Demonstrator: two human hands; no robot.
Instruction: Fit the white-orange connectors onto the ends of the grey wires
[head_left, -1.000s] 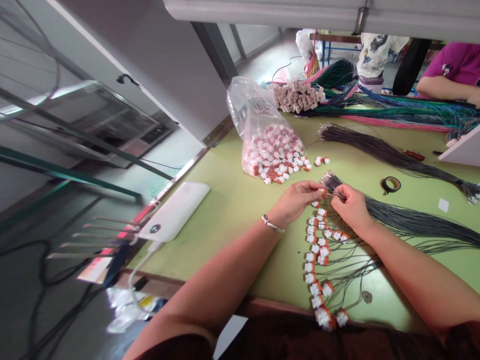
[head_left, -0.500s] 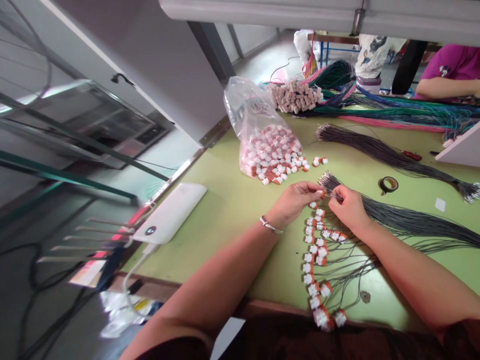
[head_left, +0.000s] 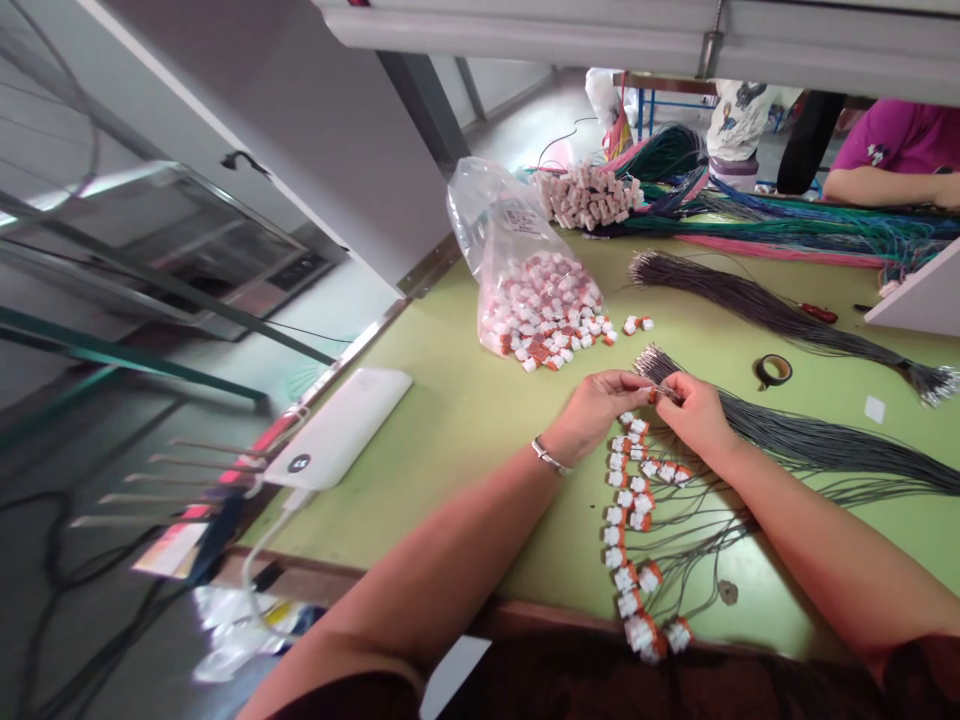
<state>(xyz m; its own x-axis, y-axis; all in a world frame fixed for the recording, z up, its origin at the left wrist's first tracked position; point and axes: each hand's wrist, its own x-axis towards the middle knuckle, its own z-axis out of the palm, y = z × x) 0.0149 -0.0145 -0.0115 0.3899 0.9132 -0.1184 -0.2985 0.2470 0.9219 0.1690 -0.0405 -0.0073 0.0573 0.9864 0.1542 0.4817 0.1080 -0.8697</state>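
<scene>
Nearest, a column of wired connectors (head_left: pixel 614 535) lies on the green table (head_left: pixel 450 420); beyond it, the left hand (head_left: pixel 596 410) pinches an orange-and-white connector (head_left: pixel 647 397) beside the right hand (head_left: pixel 697 416), which grasps dark wire (head_left: pixel 665 393), with a bag of connectors (head_left: pixel 536 300) farther off.

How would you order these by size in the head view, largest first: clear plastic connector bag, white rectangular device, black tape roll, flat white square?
1. Clear plastic connector bag
2. White rectangular device
3. Black tape roll
4. Flat white square
Apparent size only; distances differ.
</scene>
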